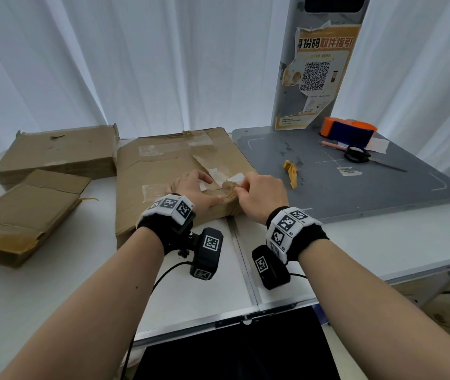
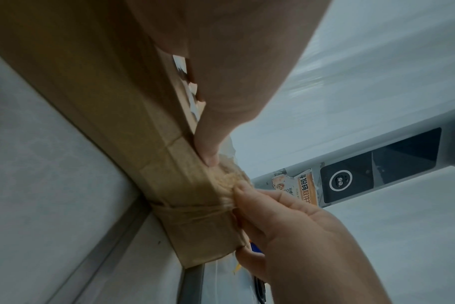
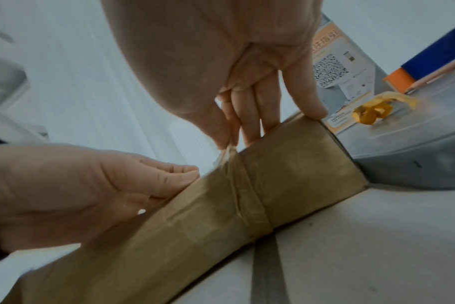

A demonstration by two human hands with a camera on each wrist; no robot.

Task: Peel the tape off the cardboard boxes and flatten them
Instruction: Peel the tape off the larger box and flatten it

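Cardboard box [image 1: 163, 171] top lies partly hidden beneath left hand [image 1: 193, 187].

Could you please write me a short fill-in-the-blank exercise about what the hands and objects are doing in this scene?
1. The right hand pinches a strip of ____ on the middle cardboard box.
2. The left hand rests on the ____ of that box.
3. The scissors lie on the ____ platform.
4. To the left of that box lie ____ other boxes.

Missing words: tape; top; grey; two
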